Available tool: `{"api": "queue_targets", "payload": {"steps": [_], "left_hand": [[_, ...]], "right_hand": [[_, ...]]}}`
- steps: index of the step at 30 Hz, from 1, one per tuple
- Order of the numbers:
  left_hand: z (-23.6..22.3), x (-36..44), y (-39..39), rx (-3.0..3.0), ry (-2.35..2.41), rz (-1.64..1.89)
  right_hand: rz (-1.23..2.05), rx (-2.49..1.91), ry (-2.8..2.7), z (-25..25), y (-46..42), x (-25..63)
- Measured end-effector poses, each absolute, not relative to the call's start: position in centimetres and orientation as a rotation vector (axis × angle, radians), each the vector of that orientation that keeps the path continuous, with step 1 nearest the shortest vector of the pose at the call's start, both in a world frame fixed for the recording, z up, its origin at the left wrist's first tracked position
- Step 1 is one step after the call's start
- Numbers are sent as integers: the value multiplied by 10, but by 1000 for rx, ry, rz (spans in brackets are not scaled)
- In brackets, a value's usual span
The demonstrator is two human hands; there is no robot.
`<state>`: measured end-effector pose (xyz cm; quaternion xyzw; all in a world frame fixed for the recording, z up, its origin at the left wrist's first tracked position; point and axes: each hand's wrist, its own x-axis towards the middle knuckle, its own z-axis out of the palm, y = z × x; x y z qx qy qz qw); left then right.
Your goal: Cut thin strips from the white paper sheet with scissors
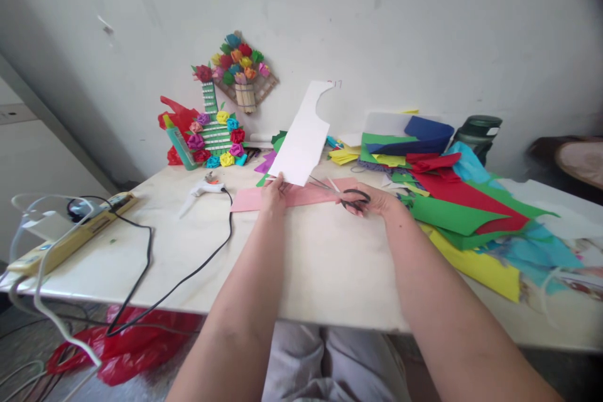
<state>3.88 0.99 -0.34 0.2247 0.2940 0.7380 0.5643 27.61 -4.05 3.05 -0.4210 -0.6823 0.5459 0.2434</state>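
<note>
In my left hand (274, 191) is the lower corner of a white sheet of paper (301, 141), pinched and held tilted up. Its upper right edge has a curved cutout. My right hand (372, 202) grips black-handled scissors (354, 199), whose blades point left at the paper's lower right corner. Whether the blades touch the paper I cannot tell. Beneath both hands a pink paper strip (247, 200) lies flat on the white table (330, 264).
A glue gun (202, 188) with a black cord lies left, near a power strip (75, 232). Paper-flower crafts (219, 132) and a glue bottle (181, 144) stand behind. Coloured paper (466, 213) piles up at right beside a dark bottle (477, 135).
</note>
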Motion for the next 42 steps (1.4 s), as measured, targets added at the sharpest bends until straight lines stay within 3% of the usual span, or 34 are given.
{"api": "queue_targets", "payload": {"steps": [42], "left_hand": [[2,44,2,657,698,1564]], "right_hand": [[1460,-1194,-2008,19,-33,253]]}}
